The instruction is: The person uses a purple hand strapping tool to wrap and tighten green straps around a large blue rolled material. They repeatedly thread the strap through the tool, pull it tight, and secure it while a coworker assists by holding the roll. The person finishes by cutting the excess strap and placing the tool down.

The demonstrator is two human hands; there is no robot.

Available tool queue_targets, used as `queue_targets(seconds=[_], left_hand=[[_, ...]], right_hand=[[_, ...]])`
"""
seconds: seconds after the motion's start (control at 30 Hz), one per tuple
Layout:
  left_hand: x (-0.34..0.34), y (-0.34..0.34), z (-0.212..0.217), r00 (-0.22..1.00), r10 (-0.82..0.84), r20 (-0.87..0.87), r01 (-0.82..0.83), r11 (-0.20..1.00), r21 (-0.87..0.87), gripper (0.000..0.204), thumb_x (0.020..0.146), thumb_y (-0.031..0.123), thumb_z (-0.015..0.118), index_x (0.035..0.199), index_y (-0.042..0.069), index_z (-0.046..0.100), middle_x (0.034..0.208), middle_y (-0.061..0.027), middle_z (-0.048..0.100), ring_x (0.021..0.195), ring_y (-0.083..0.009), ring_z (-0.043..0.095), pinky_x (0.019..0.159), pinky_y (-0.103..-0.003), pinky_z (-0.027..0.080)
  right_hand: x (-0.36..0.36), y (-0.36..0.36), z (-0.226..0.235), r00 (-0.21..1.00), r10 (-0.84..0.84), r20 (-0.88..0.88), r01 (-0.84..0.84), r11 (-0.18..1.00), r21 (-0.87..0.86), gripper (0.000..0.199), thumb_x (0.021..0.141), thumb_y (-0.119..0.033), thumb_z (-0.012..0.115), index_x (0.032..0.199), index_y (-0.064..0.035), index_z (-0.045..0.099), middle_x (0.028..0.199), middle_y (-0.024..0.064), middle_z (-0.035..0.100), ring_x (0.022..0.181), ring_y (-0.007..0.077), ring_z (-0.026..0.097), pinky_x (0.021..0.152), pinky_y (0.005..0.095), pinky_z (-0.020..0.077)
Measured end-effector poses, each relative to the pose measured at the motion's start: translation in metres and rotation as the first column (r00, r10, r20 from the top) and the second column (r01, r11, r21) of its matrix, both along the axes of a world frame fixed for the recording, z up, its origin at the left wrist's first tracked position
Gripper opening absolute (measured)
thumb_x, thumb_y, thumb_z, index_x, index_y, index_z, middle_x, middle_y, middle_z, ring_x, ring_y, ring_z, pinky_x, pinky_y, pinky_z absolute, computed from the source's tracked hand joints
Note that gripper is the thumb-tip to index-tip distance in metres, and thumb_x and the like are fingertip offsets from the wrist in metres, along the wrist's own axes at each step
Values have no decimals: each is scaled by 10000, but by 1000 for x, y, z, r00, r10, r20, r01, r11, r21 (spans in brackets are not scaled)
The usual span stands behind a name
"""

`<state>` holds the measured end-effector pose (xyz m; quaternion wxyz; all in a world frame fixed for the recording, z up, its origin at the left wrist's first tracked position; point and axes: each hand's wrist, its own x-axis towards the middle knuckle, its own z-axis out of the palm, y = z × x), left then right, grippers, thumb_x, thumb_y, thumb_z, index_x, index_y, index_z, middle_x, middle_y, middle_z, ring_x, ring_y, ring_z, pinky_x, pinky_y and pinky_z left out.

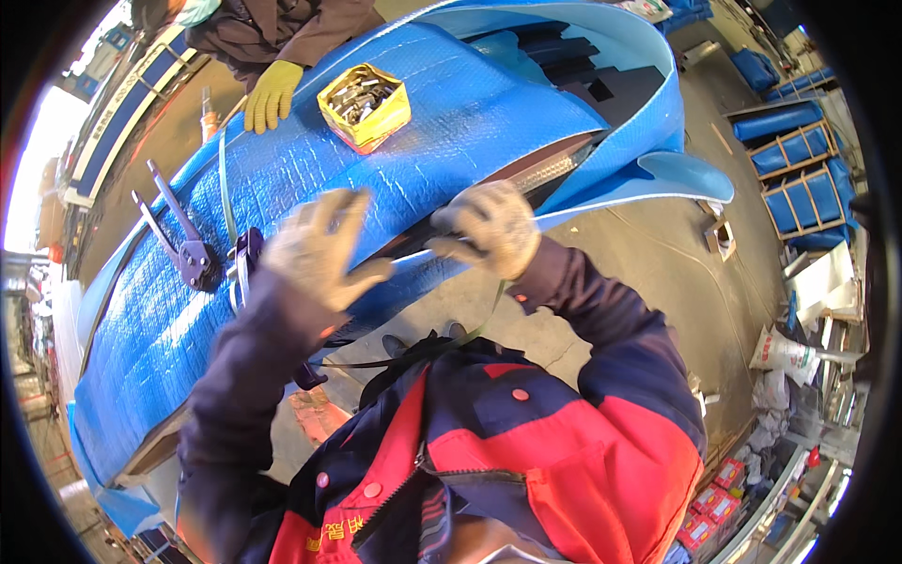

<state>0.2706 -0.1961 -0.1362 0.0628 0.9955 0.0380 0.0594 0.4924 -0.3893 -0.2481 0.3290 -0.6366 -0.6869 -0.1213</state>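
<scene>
My left hand [324,240], in a pale work glove and blurred by motion, is open over the blue-wrapped bundle [282,169], fingers spread. My right hand [490,226], gloved too, has its fingers curled near the wrap's edge; what they hold, if anything, is hidden. A green strap [496,299] hangs below the right wrist. Close to my left hand sits a dark strap tensioner [247,254]. Beside it a strap crimper [194,261] lies with its two long handles apart. Another stretch of green strap crosses the bundle. A yellow container [365,105] on top holds small metal strap seals.
Across the bundle, a co-worker's yellow-gloved hand [272,96] rests at its far edge. Dark metal profiles [601,80] show inside the open wrap at the right. Blue packages in wooden frames [799,179] stand farther right. Red boxes [714,503] lie lower right.
</scene>
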Motion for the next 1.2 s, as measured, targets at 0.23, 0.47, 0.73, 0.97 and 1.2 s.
queue_targets(seconds=[0.23,0.47,0.73,0.97,1.2], left_hand=[[65,-22,-75,990,43,-133,-27,993,117,827,946,545,712,1567,72,439,1416,-213,559,1226,-423,586,1036,-521,498],[77,-17,-103,972,22,-232,33,973,230,544,1014,324,644,1497,101,531,1291,-168,616,1131,-366,666,949,-455,580],[73,-32,-110,959,42,-281,43,956,289,392,985,159,622,1376,141,620,1279,-116,639,1135,-312,695,927,-420,606],[49,-34,-99,995,-96,-21,94,990,-101,576,975,348,712,1466,78,578,1449,-208,579,1354,-413,558,1126,-476,485],[64,-25,-109,961,-139,-241,145,989,7,529,931,392,748,1371,110,668,1464,-115,565,1340,-338,547,1116,-441,478]], right_hand=[[67,-7,-6,879,-248,407,325,937,-131,612,831,-181,780,1417,-281,634,1454,84,563,1444,333,455,1233,599,302],[69,7,-28,918,-108,383,193,962,-191,247,927,-196,645,1160,-255,704,1159,77,639,1113,287,648,1010,489,467],[53,-14,1,942,-73,329,148,966,-211,306,869,-307,761,1145,-194,693,1111,92,634,1066,314,655,969,476,490],[28,-75,-35,943,-212,256,296,885,-359,398,931,-513,721,1111,-159,695,1057,83,659,1009,298,657,915,473,487],[39,-68,-40,911,-183,371,214,976,-44,173,783,-294,766,909,-188,710,1223,3,637,1246,261,565,1126,508,386]])
